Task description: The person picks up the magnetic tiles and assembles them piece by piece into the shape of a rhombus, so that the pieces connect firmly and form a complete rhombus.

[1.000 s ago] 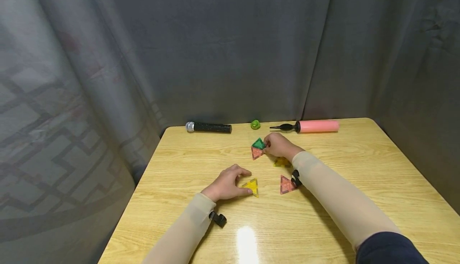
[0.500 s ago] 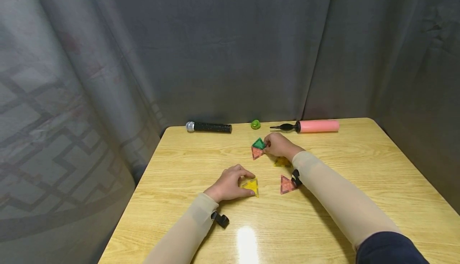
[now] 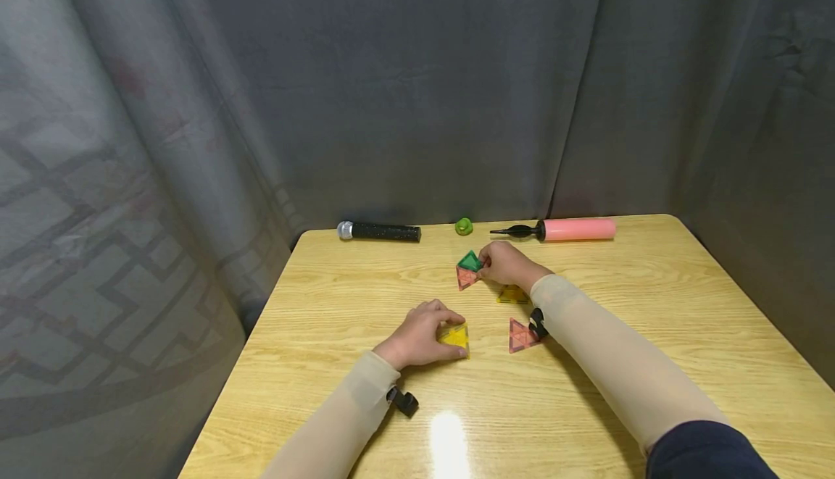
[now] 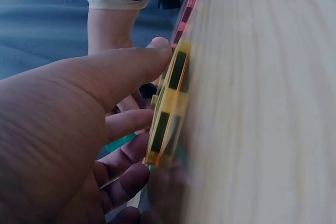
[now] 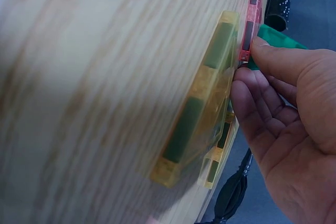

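My left hand [image 3: 420, 335] holds a yellow triangular magnetic tile [image 3: 457, 335] by its corners on the table; in the left wrist view the thumb meets the tile's upper corner, with fingertips at the lower one. Farther back, my right hand [image 3: 510, 264] pinches a green triangular magnetic tile [image 3: 469, 261]. A pink triangular tile [image 3: 466, 277] lies edge to edge with the green one, close to the right thumb [image 5: 281, 59]. Under the right wrist is another yellow tile [image 3: 512, 295], partly covered. A second pink tile [image 3: 521, 336] sits below the right wrist's camera.
Along the table's [image 3: 313, 298] back edge lie a black microphone [image 3: 385, 231], a small green object [image 3: 464, 226] and a pink hand pump [image 3: 577, 230] with a black nozzle. Grey curtains [image 3: 417, 102] hang behind and at both sides.
My left hand has moved slightly right, and its thumb and index finger have closed around the yellow tile. My right hand and the other tiles stay where they were.
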A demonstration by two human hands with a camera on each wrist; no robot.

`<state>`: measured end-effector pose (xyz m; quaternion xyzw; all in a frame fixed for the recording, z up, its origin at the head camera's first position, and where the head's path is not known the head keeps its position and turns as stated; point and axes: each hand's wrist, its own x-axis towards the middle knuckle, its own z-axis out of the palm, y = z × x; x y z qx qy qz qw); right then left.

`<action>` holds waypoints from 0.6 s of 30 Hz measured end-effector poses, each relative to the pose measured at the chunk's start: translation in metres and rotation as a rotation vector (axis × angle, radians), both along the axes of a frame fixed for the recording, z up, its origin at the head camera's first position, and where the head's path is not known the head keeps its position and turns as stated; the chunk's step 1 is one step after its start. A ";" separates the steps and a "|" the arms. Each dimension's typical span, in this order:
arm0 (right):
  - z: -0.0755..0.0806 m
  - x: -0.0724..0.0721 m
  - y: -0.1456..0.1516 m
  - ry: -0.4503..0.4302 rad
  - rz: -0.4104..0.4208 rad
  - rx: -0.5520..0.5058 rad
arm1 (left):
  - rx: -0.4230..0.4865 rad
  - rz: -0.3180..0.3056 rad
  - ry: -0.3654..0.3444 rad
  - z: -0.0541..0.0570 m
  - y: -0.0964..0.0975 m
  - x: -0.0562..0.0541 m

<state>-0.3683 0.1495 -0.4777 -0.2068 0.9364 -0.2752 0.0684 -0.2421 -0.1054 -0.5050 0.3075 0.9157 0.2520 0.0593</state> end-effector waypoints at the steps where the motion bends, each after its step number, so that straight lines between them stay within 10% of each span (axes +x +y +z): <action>1: 0.000 0.000 0.000 0.001 0.001 0.001 | -0.003 0.001 0.001 0.000 0.001 0.001; 18: 0.001 0.001 0.000 0.006 0.002 -0.005 | 0.008 0.010 0.002 0.000 0.004 0.002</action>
